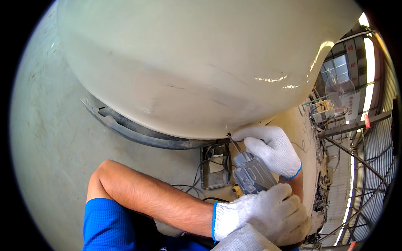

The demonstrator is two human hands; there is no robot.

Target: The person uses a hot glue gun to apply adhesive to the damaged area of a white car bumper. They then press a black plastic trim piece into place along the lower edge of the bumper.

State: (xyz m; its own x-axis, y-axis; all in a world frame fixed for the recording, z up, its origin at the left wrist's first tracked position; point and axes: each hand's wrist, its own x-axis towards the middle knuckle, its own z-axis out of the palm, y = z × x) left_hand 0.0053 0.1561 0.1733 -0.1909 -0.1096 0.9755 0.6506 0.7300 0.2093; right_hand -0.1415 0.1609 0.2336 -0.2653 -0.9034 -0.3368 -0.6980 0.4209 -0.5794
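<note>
- Grey floor (pixel 46 117), smooth and lightly scuffed, spreads to my left.
- The pale, glossy, curved panel (pixel 180 54) bulges before me, blocking my view behind it; dark scratches mark its lower half.
- A dark, bowed strip (pixel 134 133) with a ragged edge lies along the panel's lower left rim.
- Below the panel, a dark rectangular tray (pixel 214 180) holds a pale piece (pixel 216 164); thin cables run beside it.
- My left hand (pixel 272 213), in a white knit glove, closes around the ribbed grey power tool (pixel 253 172), covering its rear.
- My gloved right hand (pixel 272 148) is by the tool's front; I cannot tell whether it grips.
- The slim bit (pixel 234 143) meets the panel's lower edge.
</note>
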